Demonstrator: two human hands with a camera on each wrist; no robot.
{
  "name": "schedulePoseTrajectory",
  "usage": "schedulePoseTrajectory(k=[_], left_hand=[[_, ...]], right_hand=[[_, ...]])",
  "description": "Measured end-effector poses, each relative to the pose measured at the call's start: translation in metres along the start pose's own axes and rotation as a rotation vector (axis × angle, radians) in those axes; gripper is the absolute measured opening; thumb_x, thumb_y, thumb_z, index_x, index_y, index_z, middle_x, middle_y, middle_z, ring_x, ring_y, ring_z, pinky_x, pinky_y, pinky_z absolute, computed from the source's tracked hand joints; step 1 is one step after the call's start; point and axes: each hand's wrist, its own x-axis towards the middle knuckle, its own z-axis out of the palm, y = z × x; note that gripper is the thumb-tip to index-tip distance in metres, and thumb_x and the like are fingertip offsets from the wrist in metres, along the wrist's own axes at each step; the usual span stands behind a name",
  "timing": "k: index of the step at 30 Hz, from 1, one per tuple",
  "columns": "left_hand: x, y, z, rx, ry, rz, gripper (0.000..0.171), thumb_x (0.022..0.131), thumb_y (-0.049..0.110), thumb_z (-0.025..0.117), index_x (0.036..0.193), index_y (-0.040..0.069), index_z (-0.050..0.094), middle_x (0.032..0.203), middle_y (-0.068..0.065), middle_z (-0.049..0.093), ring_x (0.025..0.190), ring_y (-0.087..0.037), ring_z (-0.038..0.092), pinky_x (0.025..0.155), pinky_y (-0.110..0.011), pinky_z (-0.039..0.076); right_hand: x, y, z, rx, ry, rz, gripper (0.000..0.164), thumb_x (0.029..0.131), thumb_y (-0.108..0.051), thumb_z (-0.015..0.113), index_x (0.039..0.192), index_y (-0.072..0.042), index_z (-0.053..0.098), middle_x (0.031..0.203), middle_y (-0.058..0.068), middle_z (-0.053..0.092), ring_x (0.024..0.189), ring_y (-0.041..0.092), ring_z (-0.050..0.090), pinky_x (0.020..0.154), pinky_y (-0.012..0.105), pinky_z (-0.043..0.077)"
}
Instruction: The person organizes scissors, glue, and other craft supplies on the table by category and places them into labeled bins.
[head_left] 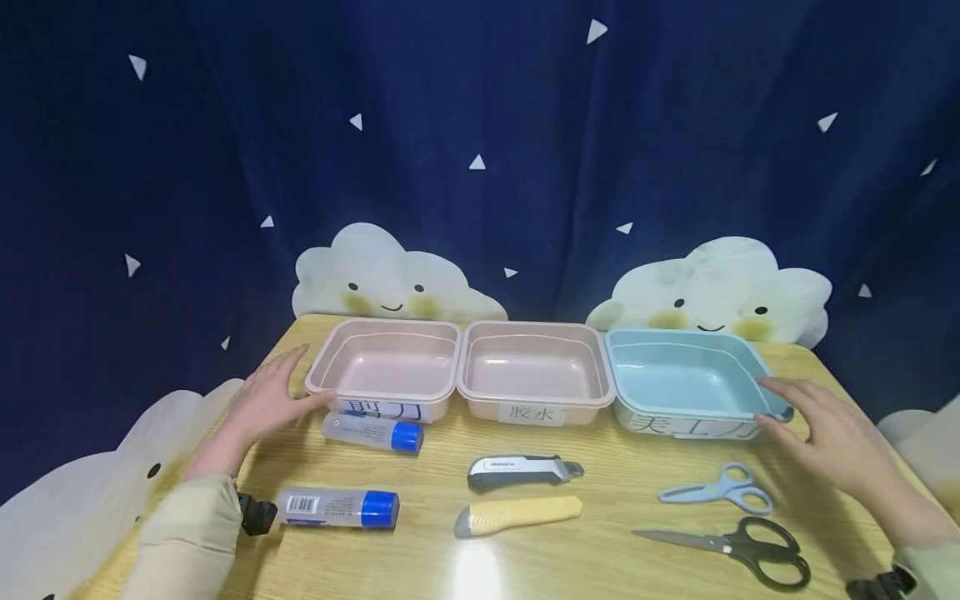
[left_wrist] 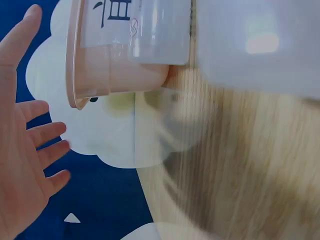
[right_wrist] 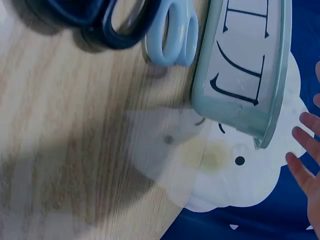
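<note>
My left hand (head_left: 266, 400) is at the left end of the left pink bin (head_left: 382, 321), its thumb by the front rim and its fingers spread. In the left wrist view the left hand (left_wrist: 25, 150) holds nothing. My right hand (head_left: 832, 433) is beside the right end of the blue bin (head_left: 690, 417), fingers extended near the rim; whether they touch it I cannot tell. Between these bins stands another pink bin (head_left: 480, 410). A glue bottle (head_left: 367, 432) with a blue cap lies before the left bin, and a second glue bottle (head_left: 337, 507) lies closer to me.
Mid-table lie a grey-and-black utility knife (head_left: 521, 471) and a yellow utility knife (head_left: 521, 515). On the right are light-blue scissors (head_left: 716, 490) and black-handled scissors (head_left: 731, 546). A dark blue curtain (head_left: 480, 100) hangs behind the wooden table (head_left: 600, 467).
</note>
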Motion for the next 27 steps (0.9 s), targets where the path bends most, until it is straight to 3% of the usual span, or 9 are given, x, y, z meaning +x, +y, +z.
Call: schedulePoseTrajectory(k=[3, 7, 14, 18, 23, 27], left_hand=[[0.0, 0.001, 0.003, -0.024, -0.02, -0.044, 0.108, 0.07, 0.069, 0.058, 0.145, 0.005, 0.014, 0.141, -0.029, 0.029, 0.124, -0.048, 0.031, 0.093, -0.065, 0.028], [-0.001, 0.002, 0.009, -0.066, -0.035, -0.077, 0.11, 0.07, 0.068, 0.06, 0.145, 0.002, 0.013, 0.137, -0.027, 0.037, 0.118, -0.044, 0.043, 0.086, -0.062, 0.037], [-0.003, 0.004, 0.022, -0.149, -0.01, -0.079, 0.095, 0.071, 0.066, 0.059, 0.14, 0.007, 0.031, 0.126, -0.021, 0.05, 0.107, -0.037, 0.051, 0.077, -0.05, 0.044], [-0.006, 0.003, 0.025, -0.214, 0.016, -0.1, 0.091, 0.076, 0.06, 0.06, 0.141, 0.005, 0.03, 0.124, -0.021, 0.051, 0.103, -0.035, 0.053, 0.078, -0.047, 0.044], [-0.006, 0.003, 0.028, -0.289, 0.036, -0.112, 0.087, 0.079, 0.053, 0.061, 0.14, 0.001, 0.028, 0.124, -0.024, 0.05, 0.102, -0.034, 0.054, 0.082, -0.047, 0.043], [-0.005, 0.007, 0.029, -0.36, 0.026, -0.146, 0.087, 0.079, 0.051, 0.063, 0.141, 0.002, 0.025, 0.126, -0.025, 0.047, 0.103, -0.035, 0.052, 0.086, -0.047, 0.041]], right_hand=[[-0.003, -0.006, 0.001, -0.007, 0.029, -0.007, 0.037, 0.073, -0.022, 0.073, 0.108, -0.014, 0.064, 0.102, 0.007, 0.062, 0.089, 0.023, 0.055, 0.069, 0.034, 0.039], [-0.006, -0.009, 0.002, -0.019, 0.053, -0.055, 0.03, 0.066, -0.021, 0.079, 0.094, -0.021, 0.068, 0.091, -0.002, 0.065, 0.074, 0.009, 0.056, 0.056, 0.022, 0.04], [-0.012, -0.011, 0.005, 0.009, 0.043, -0.129, 0.028, 0.061, -0.016, 0.081, 0.084, -0.024, 0.068, 0.076, -0.012, 0.061, 0.067, -0.003, 0.052, 0.054, 0.011, 0.036], [-0.016, -0.015, 0.01, 0.027, -0.082, -0.119, 0.026, 0.062, -0.017, 0.081, 0.084, -0.025, 0.068, 0.076, -0.017, 0.061, 0.068, -0.003, 0.054, 0.055, 0.016, 0.04], [-0.021, -0.016, 0.018, 0.049, -0.274, -0.094, 0.024, 0.067, -0.032, 0.078, 0.089, -0.028, 0.069, 0.084, -0.017, 0.062, 0.076, -0.003, 0.055, 0.059, 0.024, 0.046], [-0.024, -0.013, 0.024, 0.134, -0.372, -0.158, 0.032, 0.066, -0.031, 0.079, 0.095, -0.024, 0.068, 0.094, -0.009, 0.064, 0.085, -0.001, 0.056, 0.062, 0.024, 0.049]])
